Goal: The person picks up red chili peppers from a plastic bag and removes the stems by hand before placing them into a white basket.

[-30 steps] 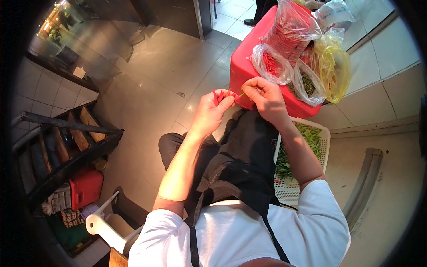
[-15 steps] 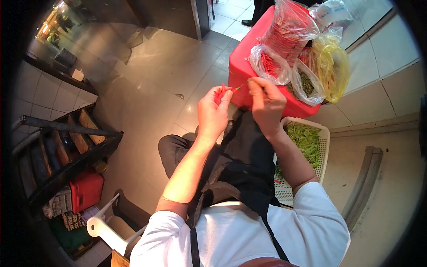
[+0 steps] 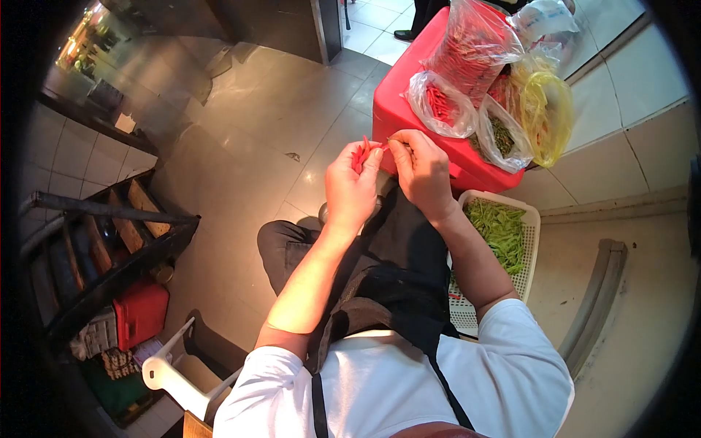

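Note:
Several red chili peppers (image 3: 360, 155) are bunched in my left hand (image 3: 350, 191), whose fingers are closed around them. One chili points toward my right hand (image 3: 423, 175). The thumb and forefinger of that hand are pinched together at its stem end, which the fingertips mostly hide. Both hands are raised over my lap, close to each other. Just beyond my right hand, a clear bag of red chilies (image 3: 440, 104) lies open on a red box (image 3: 400, 87).
An open bag of green stems (image 3: 502, 139), a large bag of chilies (image 3: 475, 51) and a yellow bag (image 3: 546, 120) share the box. Right of my leg is a white basket (image 3: 533, 248) with green leaves. Wooden steps (image 3: 135, 219) and a white chair (image 3: 175, 379) stand left.
My right hand has moved left and slightly down, bringing its pinched fingers to the stem end of the chili. My left hand has stayed nearly in place.

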A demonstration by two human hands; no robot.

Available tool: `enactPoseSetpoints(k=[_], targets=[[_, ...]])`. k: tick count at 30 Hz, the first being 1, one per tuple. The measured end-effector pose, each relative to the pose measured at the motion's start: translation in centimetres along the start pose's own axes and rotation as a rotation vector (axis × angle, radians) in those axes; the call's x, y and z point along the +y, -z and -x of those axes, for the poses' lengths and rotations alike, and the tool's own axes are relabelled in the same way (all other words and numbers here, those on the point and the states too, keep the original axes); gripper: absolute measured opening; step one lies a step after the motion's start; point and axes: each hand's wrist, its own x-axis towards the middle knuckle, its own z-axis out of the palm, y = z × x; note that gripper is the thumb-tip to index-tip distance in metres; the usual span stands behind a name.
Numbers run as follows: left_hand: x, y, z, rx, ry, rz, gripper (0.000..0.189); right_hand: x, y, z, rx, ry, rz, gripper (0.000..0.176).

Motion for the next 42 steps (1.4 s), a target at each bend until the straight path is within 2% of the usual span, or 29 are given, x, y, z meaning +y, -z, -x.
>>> enactPoseSetpoints(k=[3, 4, 6, 9, 10, 12, 14, 16, 18, 21, 24, 25, 27, 28, 29, 30, 32, 34, 38, 39, 40, 41, 42], targets=[[-0.3, 0.1, -0.1, -0.024, -0.016, -0.005, 0.015, 0.5, 0.2, 0.4, -0.158, -0.586, -0.655, 0.016], [-0.3, 0.2, -0.1, -0.034, -0.027, 0.001, 0.014, 0.8, 0.3, 0.5, -0.185, -0.649, -0.857, 0.017], [0.0, 0.3, 0.0, -0.071, 0.118, 0.081, 0.013, 1.5, 0.8, 0.6, -0.23, -0.768, -1.26, 0.019], [0.2, 0.5, -0.1, -0.083, 0.227, 0.191, 0.012, 2.0, 2.1, 0.4, -0.03, -0.703, -1.076, 0.017], [0.2, 0.6, -0.1, -0.083, 0.241, 0.217, 0.012, 2.7, 3.7, 0.1, 0.04, -0.659, -0.694, 0.018], [0.2, 1.1, -0.1, -0.074, 0.262, 0.258, 0.012, 8.5, 6.5, 0.1, 0.278, -0.417, -0.255, 0.017], [0.3, 1.9, -0.2, -0.095, 0.323, 0.278, 0.014, 12.3, 10.6, -0.1, 0.384, -0.405, 0.102, 0.015], [0.5, 1.5, -0.3, -0.108, 0.35, 0.25, 0.015, 15.5, 13.7, -0.2, 0.297, -0.483, 0.344, 0.016], [0.6, 1.1, -0.2, -0.134, 0.371, 0.241, 0.015, 20.2, 15.5, 0.8, 0.083, -0.42, 0.471, 0.02], [0.9, 0.0, -0.3, -0.18, 0.38, 0.257, 0.015, 21.7, 16.7, 1.1, 0.124, -0.143, 0.716, 0.023], [0.6, -0.9, -0.5, -0.213, 0.379, 0.256, 0.015, 15.3, 15.4, -0.3, 0.122, -0.412, 0.365, 0.026], [0.1, -1.1, -0.6, -0.235, 0.378, 0.253, 0.015, 12.7, 14.1, -0.3, 0.045, -0.46, 0.086, 0.027], [0.2, -1.6, -0.6, -0.297, 0.391, 0.222, 0.014, 7.3, 10.9, 0.4, -0.138, -0.414, -0.218, 0.026], [0.3, -1.9, -0.6, -0.328, 0.397, 0.206, 0.014, 4.6, 9.7, 0.5, -0.166, -0.177, -0.248, 0.026], [0.6, -2.2, -0.6, -0.349, 0.385, 0.195, 0.014, 3.5, 8.4, 1.0, -0.242, -0.268, -0.303, 0.027], [0.7, -2.3, -0.6, -0.358, 0.378, 0.183, 0.015, 1.9, 7.9, 0.5, -0.286, -0.223, -0.22, 0.025], [0.8, -2.4, -0.5, -0.375, 0.364, 0.159, 0.017, 3.0, 5.8, 1.1, -0.239, -0.093, -0.234, 0.021], [0.2, -1.8, -0.6, -0.404, 0.352, 0.12, 0.019, 3.5, 5.0, 1.4, -0.27, -0.213, -0.369, 0.018], [-0.5, -1.2, -0.4, -0.35, 0.584, 0.355, 0.027, 4.0, 5.7, 0.3, -0.329, -0.568, -0.398, 0.01], [-0.7, -0.8, -0.5, -0.347, 0.63, 0.434, 0.029, 5.8, 5.5, -0.3, -0.21, -0.505, -0.304, 0.01], [-0.9, -0.5, -0.6, -0.342, 0.674, 0.514, 0.032, 8.3, 5.4, -1.1, -0.063, -0.304, -0.141, 0.011], [-1.3, -0.2, -0.7, -0.348, 0.709, 0.613, 0.033, 10.1, 5.6, -2.1, 0.004, -0.261, -0.037, 0.011], [-1.8, 0.1, -0.9, -0.353, 0.741, 0.71, 0.034, 10.8, 6.1, -3.3, 0.026, -0.315, 0.069, 0.013]])
